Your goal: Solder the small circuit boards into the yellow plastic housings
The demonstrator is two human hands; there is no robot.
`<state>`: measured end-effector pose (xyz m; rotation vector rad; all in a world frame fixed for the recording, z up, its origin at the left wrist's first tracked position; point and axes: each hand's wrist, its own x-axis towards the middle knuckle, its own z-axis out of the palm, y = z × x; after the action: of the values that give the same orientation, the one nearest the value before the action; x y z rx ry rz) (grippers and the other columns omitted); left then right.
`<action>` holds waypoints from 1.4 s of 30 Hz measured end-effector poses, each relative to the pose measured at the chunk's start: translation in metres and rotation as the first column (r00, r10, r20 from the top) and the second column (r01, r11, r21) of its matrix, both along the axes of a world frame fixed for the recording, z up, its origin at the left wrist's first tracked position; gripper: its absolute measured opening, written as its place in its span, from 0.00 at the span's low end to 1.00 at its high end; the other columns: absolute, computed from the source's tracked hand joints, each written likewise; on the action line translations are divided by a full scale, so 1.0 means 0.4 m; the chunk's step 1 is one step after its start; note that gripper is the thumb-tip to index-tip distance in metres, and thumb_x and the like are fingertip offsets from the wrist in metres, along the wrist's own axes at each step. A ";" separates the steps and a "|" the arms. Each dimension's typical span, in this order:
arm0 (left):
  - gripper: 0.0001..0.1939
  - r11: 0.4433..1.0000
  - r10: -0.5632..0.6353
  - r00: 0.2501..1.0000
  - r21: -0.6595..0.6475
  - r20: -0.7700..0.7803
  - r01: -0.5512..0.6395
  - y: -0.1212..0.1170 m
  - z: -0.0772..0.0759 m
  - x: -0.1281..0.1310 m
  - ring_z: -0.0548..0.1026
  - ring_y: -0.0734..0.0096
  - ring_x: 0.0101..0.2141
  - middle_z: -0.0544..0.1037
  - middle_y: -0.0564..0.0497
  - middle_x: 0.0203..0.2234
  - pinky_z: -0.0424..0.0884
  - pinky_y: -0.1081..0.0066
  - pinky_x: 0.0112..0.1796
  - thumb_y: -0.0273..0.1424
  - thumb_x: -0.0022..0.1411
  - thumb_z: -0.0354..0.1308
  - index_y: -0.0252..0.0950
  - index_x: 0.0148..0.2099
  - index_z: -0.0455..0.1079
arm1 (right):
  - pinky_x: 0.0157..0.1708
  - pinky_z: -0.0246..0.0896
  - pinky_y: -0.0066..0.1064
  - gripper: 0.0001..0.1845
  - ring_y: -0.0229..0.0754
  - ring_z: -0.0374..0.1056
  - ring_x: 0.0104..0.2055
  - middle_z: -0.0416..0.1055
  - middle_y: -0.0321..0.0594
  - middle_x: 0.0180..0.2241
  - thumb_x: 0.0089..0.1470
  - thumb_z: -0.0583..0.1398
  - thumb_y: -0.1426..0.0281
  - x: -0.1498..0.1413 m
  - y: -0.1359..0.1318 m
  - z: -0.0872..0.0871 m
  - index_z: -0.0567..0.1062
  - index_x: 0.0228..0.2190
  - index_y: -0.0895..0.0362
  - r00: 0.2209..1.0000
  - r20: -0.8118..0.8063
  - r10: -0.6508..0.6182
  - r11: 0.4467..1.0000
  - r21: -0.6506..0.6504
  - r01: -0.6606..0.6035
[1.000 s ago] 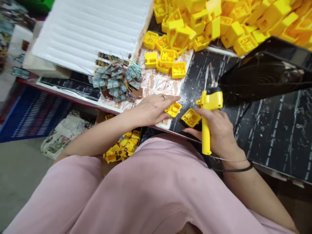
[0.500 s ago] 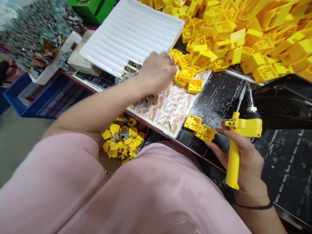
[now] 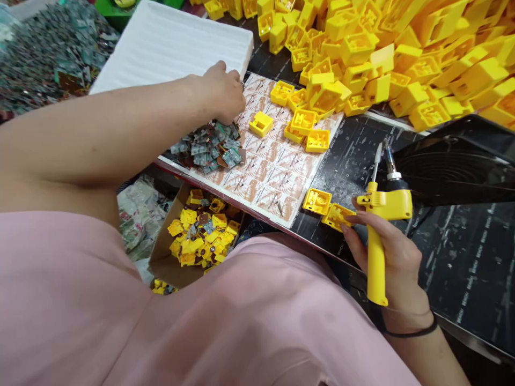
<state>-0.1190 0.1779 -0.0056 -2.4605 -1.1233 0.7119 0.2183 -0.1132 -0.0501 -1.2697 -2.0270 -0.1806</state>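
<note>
Here's the open yellow casing (image 3: 335, 215) on the counter (image 3: 462, 252), immediately left of your right hand (image 3: 396, 252), the nearer one, its grip wrapped round the soldering gun (image 3: 388, 205); your left (image 3: 225, 94) curls by the circuit-board pile (image 3: 211, 147), contents hidden, can't tell.

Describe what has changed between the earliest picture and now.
The left hand let go of one yellow case half, now right of the printed sheet, and swung leftward and away to the edge of the white foam slab. A yellow housing shifted left along the sheet. The right hand kept hold of the yellow tool.
</note>
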 end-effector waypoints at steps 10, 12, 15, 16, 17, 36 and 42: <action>0.41 0.956 0.293 0.850 -0.135 0.437 -0.260 -0.133 0.060 -0.061 0.59 0.74 0.42 0.76 0.65 0.46 0.63 0.67 0.47 0.55 0.70 0.19 0.39 0.55 0.67 | 0.32 0.75 0.27 0.30 0.44 0.79 0.34 0.80 0.41 0.39 0.50 0.71 0.72 -0.004 -0.009 -0.002 0.70 0.54 0.52 0.999 0.034 -0.026 0.999 -0.027 0.027; 0.40 0.936 0.347 0.772 -0.143 0.532 -0.322 -0.143 0.063 -0.075 0.60 0.77 0.41 0.75 0.66 0.49 0.65 0.69 0.45 0.57 0.70 0.20 0.39 0.56 0.64 | 0.32 0.75 0.27 0.30 0.44 0.79 0.35 0.80 0.41 0.39 0.50 0.71 0.72 -0.006 -0.007 -0.003 0.70 0.53 0.53 0.999 0.029 -0.019 0.999 -0.034 0.020; 0.32 0.931 0.339 0.529 -0.198 0.778 -0.306 -0.137 0.064 -0.086 0.65 0.81 0.38 0.78 0.64 0.47 0.69 0.69 0.43 0.58 0.70 0.33 0.38 0.51 0.63 | 0.32 0.74 0.28 0.28 0.44 0.79 0.35 0.80 0.42 0.39 0.51 0.70 0.73 -0.010 -0.003 -0.002 0.71 0.52 0.54 1.000 0.013 -0.019 0.998 -0.052 0.020; 0.27 0.937 0.321 0.398 -0.228 0.859 -0.264 -0.136 0.067 -0.083 0.67 0.82 0.37 0.80 0.64 0.45 0.70 0.68 0.44 0.57 0.70 0.39 0.39 0.48 0.63 | 0.32 0.74 0.29 0.27 0.45 0.79 0.35 0.80 0.43 0.39 0.52 0.70 0.72 -0.012 -0.003 -0.001 0.71 0.52 0.54 1.000 0.005 -0.018 0.998 -0.063 0.018; 0.23 0.945 0.302 0.260 -0.253 0.917 -0.205 -0.139 0.072 -0.075 0.69 0.83 0.37 0.80 0.65 0.42 0.71 0.67 0.45 0.55 0.70 0.46 0.39 0.46 0.62 | 0.33 0.74 0.29 0.25 0.44 0.79 0.35 0.80 0.43 0.40 0.53 0.69 0.72 -0.015 -0.002 0.000 0.71 0.52 0.54 1.000 -0.007 -0.016 0.997 -0.076 0.015; 0.20 0.992 -0.049 0.546 -0.021 0.837 0.122 -0.409 -0.003 0.117 0.74 0.54 0.49 0.77 0.42 0.44 0.69 0.56 0.51 0.45 0.66 0.52 0.35 0.48 0.71 | 0.52 0.70 0.48 0.29 0.55 0.71 0.55 0.72 0.50 0.55 0.53 0.70 0.65 -0.042 0.030 -0.012 0.66 0.53 0.53 0.993 -0.098 0.071 0.952 -0.292 -0.097; 0.20 0.993 -0.118 0.634 0.081 0.764 0.087 -0.487 -0.037 0.167 0.72 0.51 0.51 0.77 0.42 0.47 0.64 0.51 0.55 0.45 0.65 0.55 0.36 0.49 0.71 | 0.48 0.70 0.43 0.24 0.52 0.72 0.50 0.75 0.47 0.48 0.58 0.66 0.65 -0.066 0.061 -0.023 0.65 0.52 0.54 0.989 -0.048 0.137 0.944 -0.298 -0.145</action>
<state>-0.0521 -0.0170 -0.0203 -2.8243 -1.1982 -0.4903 0.1921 -0.0888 -0.0595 -1.2911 -2.1711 0.2209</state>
